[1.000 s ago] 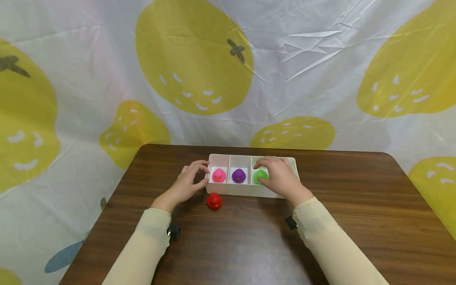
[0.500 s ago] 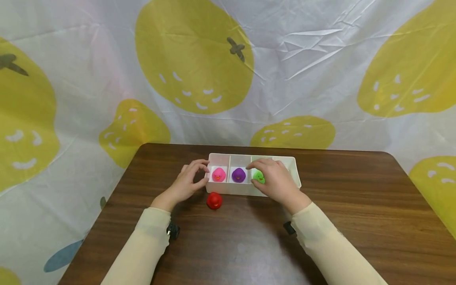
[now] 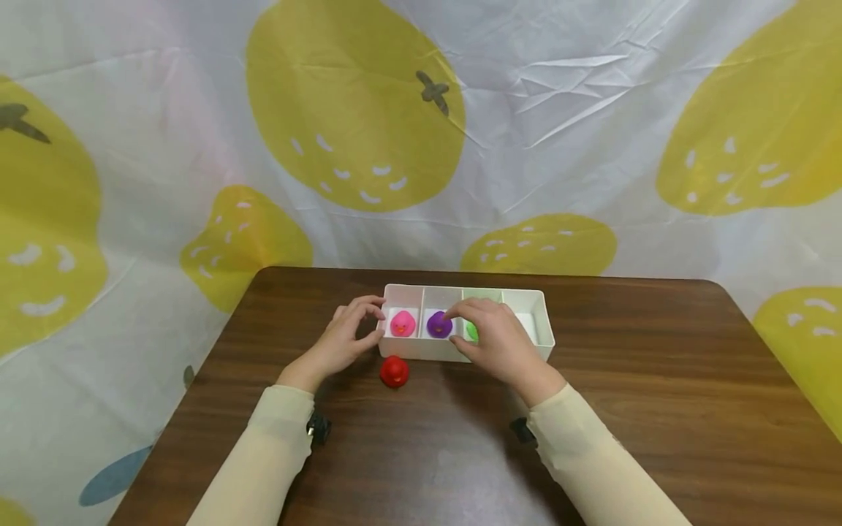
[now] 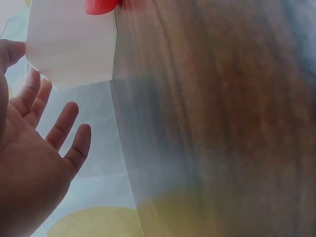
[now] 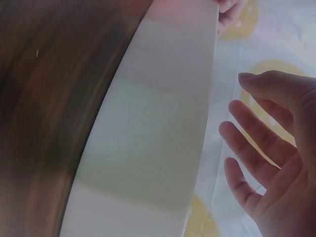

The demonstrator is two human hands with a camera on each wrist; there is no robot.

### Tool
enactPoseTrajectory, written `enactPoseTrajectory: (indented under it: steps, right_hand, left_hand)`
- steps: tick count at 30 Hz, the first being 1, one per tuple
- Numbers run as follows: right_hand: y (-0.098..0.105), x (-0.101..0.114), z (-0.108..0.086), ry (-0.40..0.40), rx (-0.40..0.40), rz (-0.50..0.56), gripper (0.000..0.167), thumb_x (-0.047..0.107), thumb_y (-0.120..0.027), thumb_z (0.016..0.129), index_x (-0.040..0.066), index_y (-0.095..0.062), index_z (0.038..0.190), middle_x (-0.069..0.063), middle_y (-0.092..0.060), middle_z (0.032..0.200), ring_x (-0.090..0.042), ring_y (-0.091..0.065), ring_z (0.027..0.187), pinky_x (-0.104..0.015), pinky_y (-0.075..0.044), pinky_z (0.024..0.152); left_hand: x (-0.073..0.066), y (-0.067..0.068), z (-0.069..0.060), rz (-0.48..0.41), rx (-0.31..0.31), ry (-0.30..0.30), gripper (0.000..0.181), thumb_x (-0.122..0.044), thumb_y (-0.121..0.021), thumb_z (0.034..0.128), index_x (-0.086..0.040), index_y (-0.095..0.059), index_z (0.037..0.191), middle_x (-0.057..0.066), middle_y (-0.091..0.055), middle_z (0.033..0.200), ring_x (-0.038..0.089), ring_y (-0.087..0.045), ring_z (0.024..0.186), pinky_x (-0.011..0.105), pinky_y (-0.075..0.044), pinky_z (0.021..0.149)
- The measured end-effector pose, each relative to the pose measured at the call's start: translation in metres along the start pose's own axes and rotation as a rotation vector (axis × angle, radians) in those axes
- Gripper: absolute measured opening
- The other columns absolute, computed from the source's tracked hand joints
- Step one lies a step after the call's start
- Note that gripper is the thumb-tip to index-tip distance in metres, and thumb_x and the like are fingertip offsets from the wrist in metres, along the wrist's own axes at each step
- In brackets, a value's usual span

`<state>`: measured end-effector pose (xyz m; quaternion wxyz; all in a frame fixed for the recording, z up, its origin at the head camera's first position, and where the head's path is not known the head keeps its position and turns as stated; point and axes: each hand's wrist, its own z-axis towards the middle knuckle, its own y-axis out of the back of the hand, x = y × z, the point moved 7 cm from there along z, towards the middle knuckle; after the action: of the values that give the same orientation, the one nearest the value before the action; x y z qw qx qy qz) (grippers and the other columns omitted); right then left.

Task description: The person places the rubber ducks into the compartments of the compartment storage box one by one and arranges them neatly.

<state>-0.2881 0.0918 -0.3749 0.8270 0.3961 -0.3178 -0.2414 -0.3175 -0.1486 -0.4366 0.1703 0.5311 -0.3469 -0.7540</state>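
A long white divided tray (image 3: 421,351) holds a pink rubber duck (image 3: 403,324), a purple rubber duck (image 3: 438,325) and a green rubber duck (image 3: 471,332), each in its own compartment. My left hand (image 3: 342,337) touches the tray's left end with its fingertips, thumb and fingers spread apart. Over the green duck hovers my right hand (image 3: 496,340), partly covering it. Its index fingertip overlaps the purple duck's edge in the head view, and its thumb stands apart from the fingers. A red rubber duck (image 3: 394,372) sits on the table before the tray's left front corner.
The tray's rightmost compartment (image 3: 528,321) shows a bare white floor. Under everything is a dark wooden table (image 3: 658,387). A white cloth with yellow fruit prints (image 3: 368,109) hangs behind the table's far edge.
My right hand has moved left along the tray, from around the green duck toward the purple one, with its fingers apart. The left hand and the ducks stay in place.
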Motion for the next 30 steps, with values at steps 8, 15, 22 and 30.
enactPoseTrajectory:
  steps: [8, 15, 22, 30]
  right_hand:
    - [-0.011, 0.021, -0.003, 0.038, 0.005, 0.063, 0.026, 0.011, -0.084, 0.082, 0.013, -0.075, 0.107, -0.001, -0.077, 0.105, -0.023, -0.069, 0.103, -0.042, -0.054, 0.093]
    - [-0.02, 0.034, -0.002, 0.044, 0.049, 0.071, 0.028, 0.012, -0.085, 0.083, 0.015, -0.075, 0.108, 0.0, -0.076, 0.107, -0.021, -0.07, 0.102, -0.041, -0.056, 0.093]
    - [-0.03, 0.042, -0.003, 0.056, 0.112, 0.103, 0.024, 0.011, -0.082, 0.085, 0.013, -0.075, 0.109, 0.0, -0.076, 0.107, -0.019, -0.069, 0.1, -0.04, -0.056, 0.092]
    - [-0.041, 0.047, -0.005, 0.031, 0.185, 0.176, 0.028, 0.01, -0.081, 0.087, 0.013, -0.074, 0.113, -0.002, -0.076, 0.11, -0.021, -0.07, 0.105, -0.039, -0.056, 0.097]
  left_hand:
    - [0.001, 0.001, -0.001, 0.01, -0.001, 0.002, 0.024, -0.017, -0.069, 0.0969, -0.013, -0.058, 0.118, 0.007, -0.047, 0.156, 0.035, -0.045, 0.129, 0.059, -0.038, 0.108]
    - [0.002, 0.003, -0.001, 0.016, -0.017, -0.01, 0.024, -0.016, -0.068, 0.0968, -0.01, -0.059, 0.118, 0.008, -0.048, 0.156, 0.036, -0.046, 0.128, 0.059, -0.039, 0.107]
    - [0.001, 0.002, -0.001, -0.001, -0.009, -0.004, 0.025, -0.015, -0.07, 0.0962, -0.012, -0.058, 0.118, 0.009, -0.047, 0.156, 0.037, -0.043, 0.13, 0.061, -0.037, 0.109]
    - [0.001, 0.001, -0.001, 0.004, -0.013, -0.002, 0.024, -0.015, -0.069, 0.0964, -0.012, -0.058, 0.117, 0.01, -0.047, 0.155, 0.038, -0.042, 0.13, 0.062, -0.036, 0.109]
